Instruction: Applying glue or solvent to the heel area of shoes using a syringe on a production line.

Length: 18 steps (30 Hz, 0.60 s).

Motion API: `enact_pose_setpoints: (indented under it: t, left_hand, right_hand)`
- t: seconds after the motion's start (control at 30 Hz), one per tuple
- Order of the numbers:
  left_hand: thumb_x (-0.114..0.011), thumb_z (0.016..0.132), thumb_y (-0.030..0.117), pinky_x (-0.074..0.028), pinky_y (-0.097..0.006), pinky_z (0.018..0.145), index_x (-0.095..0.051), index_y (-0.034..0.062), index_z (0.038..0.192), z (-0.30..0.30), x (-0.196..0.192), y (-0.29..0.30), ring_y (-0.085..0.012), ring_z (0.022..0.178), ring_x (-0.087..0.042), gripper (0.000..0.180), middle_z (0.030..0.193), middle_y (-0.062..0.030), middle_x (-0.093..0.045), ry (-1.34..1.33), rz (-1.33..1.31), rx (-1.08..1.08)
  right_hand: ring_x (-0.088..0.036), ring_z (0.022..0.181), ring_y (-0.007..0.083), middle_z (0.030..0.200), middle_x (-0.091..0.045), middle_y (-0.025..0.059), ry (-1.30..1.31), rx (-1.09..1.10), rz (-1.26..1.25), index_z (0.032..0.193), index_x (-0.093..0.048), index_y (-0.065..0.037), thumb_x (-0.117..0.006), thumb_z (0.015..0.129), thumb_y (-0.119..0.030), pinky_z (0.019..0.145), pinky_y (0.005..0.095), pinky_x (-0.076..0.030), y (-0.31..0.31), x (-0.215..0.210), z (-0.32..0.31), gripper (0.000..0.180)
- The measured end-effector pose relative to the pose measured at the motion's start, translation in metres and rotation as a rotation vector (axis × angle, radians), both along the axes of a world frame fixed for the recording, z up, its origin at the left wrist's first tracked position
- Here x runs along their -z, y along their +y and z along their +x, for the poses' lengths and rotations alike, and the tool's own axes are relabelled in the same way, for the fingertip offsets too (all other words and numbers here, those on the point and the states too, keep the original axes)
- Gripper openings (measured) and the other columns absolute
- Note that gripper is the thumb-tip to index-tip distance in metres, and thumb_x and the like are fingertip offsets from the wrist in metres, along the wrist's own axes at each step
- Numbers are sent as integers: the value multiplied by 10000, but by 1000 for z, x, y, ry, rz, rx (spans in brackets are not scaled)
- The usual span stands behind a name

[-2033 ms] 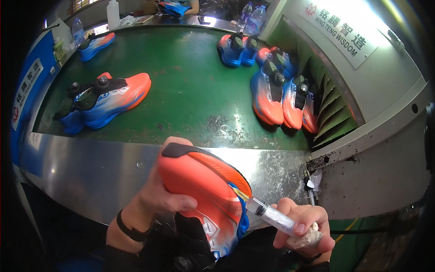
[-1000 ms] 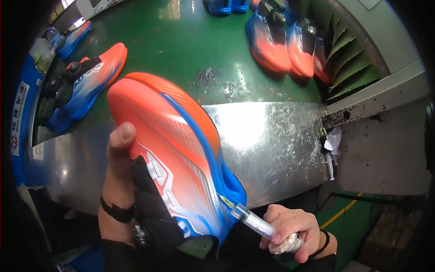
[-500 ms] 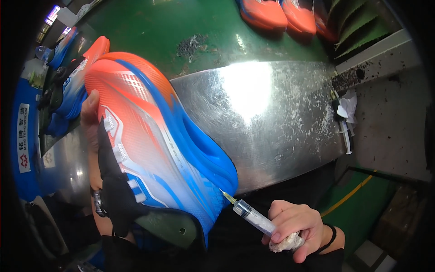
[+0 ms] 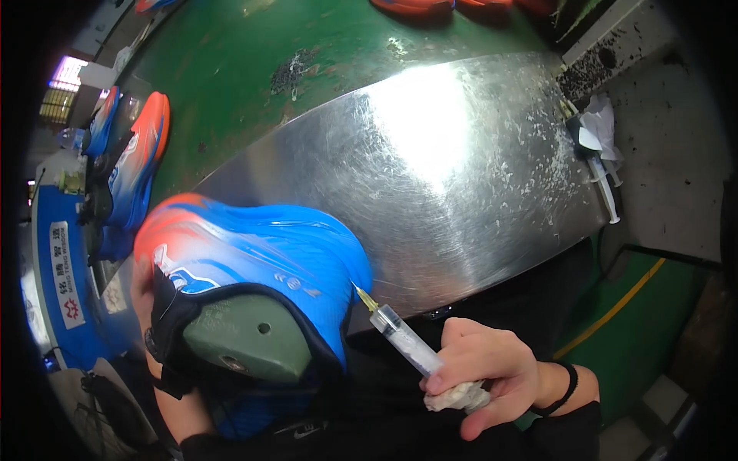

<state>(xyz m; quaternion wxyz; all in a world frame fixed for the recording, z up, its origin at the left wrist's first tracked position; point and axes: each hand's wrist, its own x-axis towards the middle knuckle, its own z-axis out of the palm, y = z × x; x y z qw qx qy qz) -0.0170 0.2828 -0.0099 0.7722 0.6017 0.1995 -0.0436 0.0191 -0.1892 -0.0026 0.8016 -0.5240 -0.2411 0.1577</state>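
R hand (image 4: 492, 369) fingers clamped round syringe (image 4: 403, 338), needle tip touching heel of blue/orange shoe (image 4: 261, 261). L hand (image 4: 142, 288) mostly hidden behind shoe, gripping it near the steel bench (image 4: 461, 169) edge; finger spread can't tell.

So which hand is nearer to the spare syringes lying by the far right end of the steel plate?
Right. The right hand grips a syringe below the spare syringes; the left hand is across the blue-orange shoe, much farther.

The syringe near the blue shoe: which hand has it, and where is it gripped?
The right hand holds the syringe by its rear barrel, fingers wrapped round it; its needle tip meets the shoe.
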Motion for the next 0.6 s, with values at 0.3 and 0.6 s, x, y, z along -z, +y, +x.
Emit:
enact_pose_setpoints:
  t: [0.3, 0.6]
  left_hand:
    - [-493, 889, 264, -447, -455, 952, -471, 34, 1277, -42, -4, 9, -297, 1118, -549, 451, 1244, -135, -550, 0, 58, -72]
    - [-600, 832, 296, -415, -517, 976, -243, 59, 1413, -57, -27, -67, -366, 1200, -470, 723, 1370, -184, -399, 130, -115, 85]
  right_hand:
    - [-543, 718, 145, 948, -655, 24, -161, 7, -87, 1084, -614, -37, -764, 739, -259, 646, 281, -353, 32, 0, 5, 437]
    - [-515, 691, 155, 938, -660, 35, -171, 68, -165, 1063, -618, -42, -788, 706, -254, 650, 283, -348, 42, -4, 10, 448]
